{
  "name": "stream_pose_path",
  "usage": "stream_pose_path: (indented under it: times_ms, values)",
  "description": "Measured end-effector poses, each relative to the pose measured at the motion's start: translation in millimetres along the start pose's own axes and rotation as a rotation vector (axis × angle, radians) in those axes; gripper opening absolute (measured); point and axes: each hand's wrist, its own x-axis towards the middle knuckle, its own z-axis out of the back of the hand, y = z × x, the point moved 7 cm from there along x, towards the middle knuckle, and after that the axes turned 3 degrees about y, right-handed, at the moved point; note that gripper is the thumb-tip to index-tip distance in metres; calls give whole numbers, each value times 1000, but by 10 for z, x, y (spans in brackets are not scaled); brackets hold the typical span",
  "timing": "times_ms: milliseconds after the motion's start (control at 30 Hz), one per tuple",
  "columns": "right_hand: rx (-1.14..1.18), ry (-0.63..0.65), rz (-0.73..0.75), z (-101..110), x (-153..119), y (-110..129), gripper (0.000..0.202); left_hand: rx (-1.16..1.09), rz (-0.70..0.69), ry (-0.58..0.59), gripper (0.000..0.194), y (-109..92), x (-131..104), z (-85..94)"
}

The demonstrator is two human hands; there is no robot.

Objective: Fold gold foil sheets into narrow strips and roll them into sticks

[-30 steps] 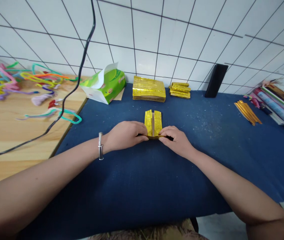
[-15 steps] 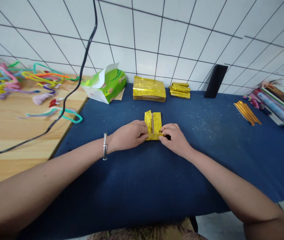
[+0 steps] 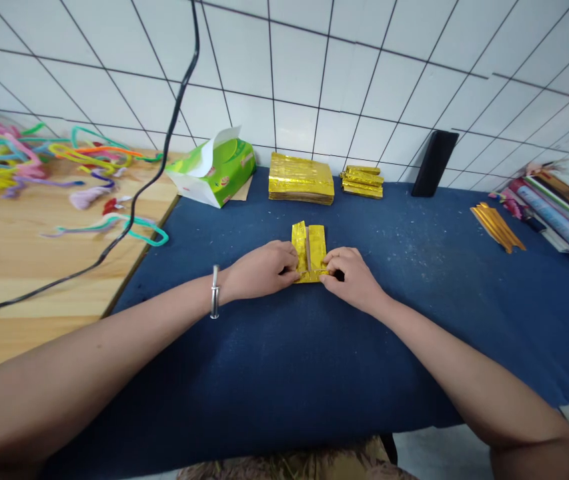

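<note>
A sheet of shiny gold paper point(image 3: 317, 245) lies on the blue cloth in front of me. Its two sides are folded inward, with a narrow brownish gap between the flaps, and its near edge is folded too. My left hand point(image 3: 268, 268) pinches the near left corner, fingers curled. At the near right corner my right hand point(image 3: 352, 277) pinches the same fold between thumb and fingers. The fingertips partly hide both corners. A silver bracelet point(image 3: 215, 292) circles my left wrist.
Behind the hands stand a gold paper stack point(image 3: 301, 179), folded gold pieces point(image 3: 362, 181), a green tissue box point(image 3: 224, 170) and a black phone-like slab point(image 3: 434, 164). Orange-gold strips point(image 3: 497, 227) lie right. A black cable point(image 3: 168, 137) crosses colourful pipe cleaners point(image 3: 99, 157) at left.
The fold at the paper's near edge looks lifted or shifted between my fingertips, showing as a thin line now. Both hands stay at the same corners. The whole view has moved slightly.
</note>
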Motion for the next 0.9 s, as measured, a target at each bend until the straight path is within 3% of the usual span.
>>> stream_pose_path:
  times_ms: [233, 667, 900]
  values:
    - [74, 14, -23, 26, 18, 3, 21, 38, 1, -13, 24, -13, -4, -3]
    - [9, -11, 12, 18, 8, 17, 17, 71, 17, 3, 22, -11, -13, -11]
    - [-4, 11, 6, 8, 3, 3, 16, 7, 45, -8, 10, -18, -35, 30]
